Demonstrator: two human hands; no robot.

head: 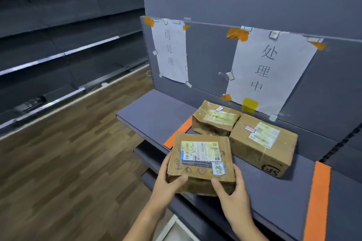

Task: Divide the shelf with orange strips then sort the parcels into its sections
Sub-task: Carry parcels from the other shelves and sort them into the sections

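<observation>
Hands hold my parcel (200, 162) at the shelf (154, 115) front edge: left hand (166, 182) and right hand (233, 191) grip its near corners, thumbs on top, fingers hidden beneath; it covers the near end of one orange strip (178, 133); two boxes (215, 118) (262, 143) sit at 1 o'clock; a second strip (317, 201) runs off-frame at 4 o'clock.

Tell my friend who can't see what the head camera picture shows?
Two hands, left hand and right hand, hold a cardboard parcel at the shelf edge. Two more parcels sit between orange strips, under a paper sign.
</observation>
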